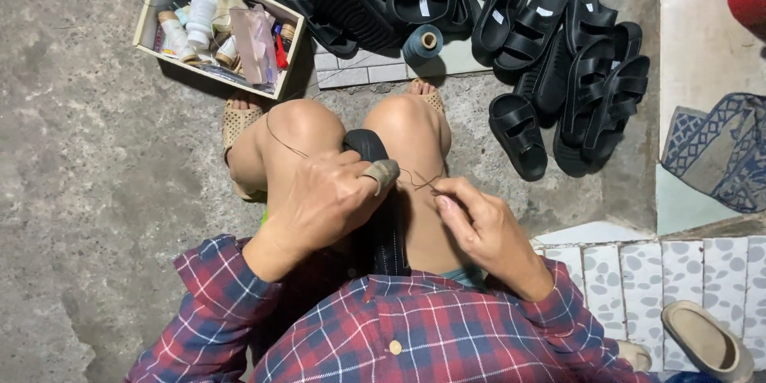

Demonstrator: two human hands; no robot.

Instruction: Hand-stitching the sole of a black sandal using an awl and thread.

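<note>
Head view: left hand (323, 199) clamped on a black sandal (375, 191) held between the knees, right hand (479, 227) pinching dark thread (419, 181) beside it, so stitching looks mid-way, with a pile of black sandals (550, 56) ahead, unclear if finished.

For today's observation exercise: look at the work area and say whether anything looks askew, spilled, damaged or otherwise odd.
Nothing looks damaged or spilled. The black sandals lie in a loose, overlapping heap rather than in pairs, and the cardboard box of thread spools sits askew on the concrete. The left hand holds a black sandal between the knees; the right hand pinches thread.
</note>
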